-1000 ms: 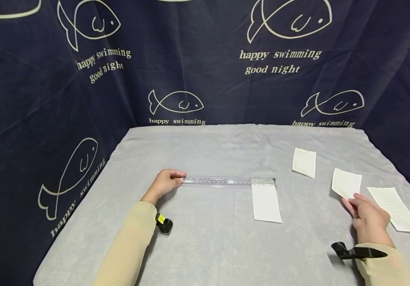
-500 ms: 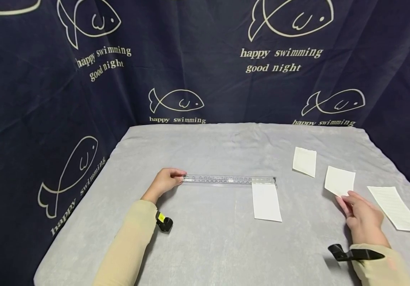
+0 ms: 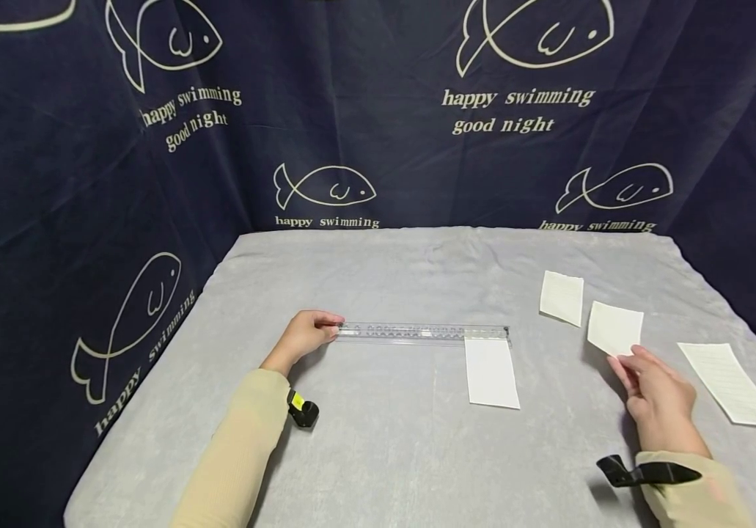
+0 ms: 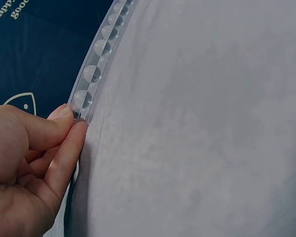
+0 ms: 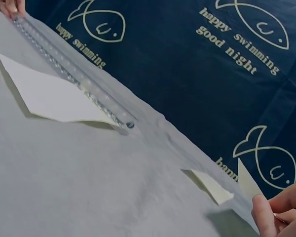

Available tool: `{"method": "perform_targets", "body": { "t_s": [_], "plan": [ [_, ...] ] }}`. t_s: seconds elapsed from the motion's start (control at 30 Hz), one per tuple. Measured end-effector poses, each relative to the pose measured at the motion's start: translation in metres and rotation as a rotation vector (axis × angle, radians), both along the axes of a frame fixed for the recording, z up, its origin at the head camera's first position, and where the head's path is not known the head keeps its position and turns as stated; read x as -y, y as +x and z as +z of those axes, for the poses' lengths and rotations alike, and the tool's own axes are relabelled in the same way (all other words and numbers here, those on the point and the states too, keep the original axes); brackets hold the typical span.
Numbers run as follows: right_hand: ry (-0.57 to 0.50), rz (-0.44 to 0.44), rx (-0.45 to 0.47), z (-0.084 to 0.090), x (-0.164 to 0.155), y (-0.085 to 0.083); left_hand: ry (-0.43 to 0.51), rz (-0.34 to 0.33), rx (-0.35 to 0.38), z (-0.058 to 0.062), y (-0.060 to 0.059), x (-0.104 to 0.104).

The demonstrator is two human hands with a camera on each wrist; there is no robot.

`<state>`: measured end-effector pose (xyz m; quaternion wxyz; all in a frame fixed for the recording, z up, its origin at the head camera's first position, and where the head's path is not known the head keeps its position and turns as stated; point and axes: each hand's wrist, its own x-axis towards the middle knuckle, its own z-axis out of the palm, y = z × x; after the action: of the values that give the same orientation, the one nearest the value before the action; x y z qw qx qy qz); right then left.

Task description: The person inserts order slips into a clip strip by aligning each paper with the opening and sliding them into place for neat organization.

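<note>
My left hand point(image 3: 303, 339) pinches the left end of a long, clear plastic bar point(image 3: 410, 333) lying sideways on the table. A row of round clear domes runs along the bar point(image 4: 93, 74), with thumb and fingertips gripping its end in the left wrist view. Under or in the bar's right end sits the top edge of a white paper sheet point(image 3: 492, 372); which of these, I cannot tell. At the right, my right hand point(image 3: 663, 400) pinches a small white paper piece point(image 3: 615, 327) by its near edge, raised over the table with a shadow below.
Another small white paper point(image 3: 562, 298) lies at the back right. A longer paper point(image 3: 730, 385) with faint lines lies near the right edge of the grey-covered table point(image 3: 417, 455). Dark blue curtains point(image 3: 378, 110) with fish drawings stand behind and at the sides.
My right hand has moved left and slightly away from me, carrying the paper piece towards the bar. The left hand and the bar have stayed in place.
</note>
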<state>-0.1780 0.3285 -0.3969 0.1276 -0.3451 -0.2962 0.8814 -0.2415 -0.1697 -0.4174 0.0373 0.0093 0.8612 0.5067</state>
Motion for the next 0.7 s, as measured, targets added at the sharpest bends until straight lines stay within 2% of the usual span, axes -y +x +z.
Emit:
{"method": "perform_targets", "body": {
  "t_s": [0.3,0.7],
  "plan": [
    [0.01,-0.01,-0.043,0.01,0.013,0.003,0.013,-0.003,-0.003,0.0,0.0,0.0],
    [0.071,0.042,-0.085,0.022,0.03,0.004,0.026,-0.008,-0.008,0.0,0.001,0.0]
  ]
}}
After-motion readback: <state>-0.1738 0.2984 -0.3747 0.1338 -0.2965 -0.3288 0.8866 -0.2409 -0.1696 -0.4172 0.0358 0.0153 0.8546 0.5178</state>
